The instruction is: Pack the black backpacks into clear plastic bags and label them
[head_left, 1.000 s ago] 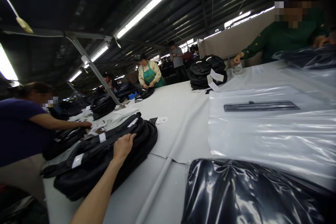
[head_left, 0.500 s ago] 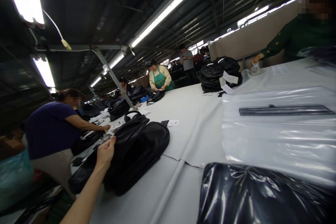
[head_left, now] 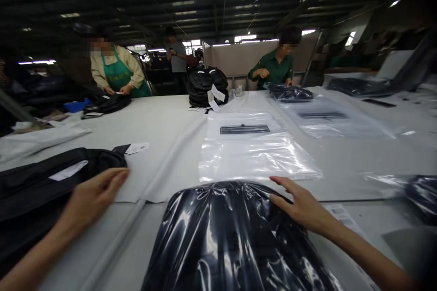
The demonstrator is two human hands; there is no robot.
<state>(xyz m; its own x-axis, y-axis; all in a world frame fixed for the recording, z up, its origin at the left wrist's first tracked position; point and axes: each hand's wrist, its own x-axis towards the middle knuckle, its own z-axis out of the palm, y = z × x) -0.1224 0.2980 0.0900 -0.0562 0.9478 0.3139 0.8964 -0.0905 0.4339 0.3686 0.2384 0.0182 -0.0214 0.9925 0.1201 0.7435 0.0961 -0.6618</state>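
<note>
A black bag in clear plastic (head_left: 228,236) lies on the table right in front of me. My right hand (head_left: 297,202) is at its upper right edge, thumb and fingers apart, with nothing gripped. Left of the wrapped bag, my left hand (head_left: 97,191) hangs over the table beside an unwrapped black backpack (head_left: 30,186), its fingers drawn together and blurred; whether they hold anything is hidden. A white tag (head_left: 138,147) lies at the backpack's top end. Beyond the wrapped bag, a flat clear plastic bag (head_left: 239,159) with a dark printed strip lies on the table.
Across the white table (head_left: 164,118) stands a stack of black backpacks (head_left: 205,84) with white tags. A person in a green apron (head_left: 118,72) handles a black bag; another in dark green (head_left: 280,66) is near a wrapped one. More plastic bags (head_left: 327,122) lie at right.
The view has swung right and down. My left hand has come away from the black backpack, and my right hand has come into view at the wrapped bag.
</note>
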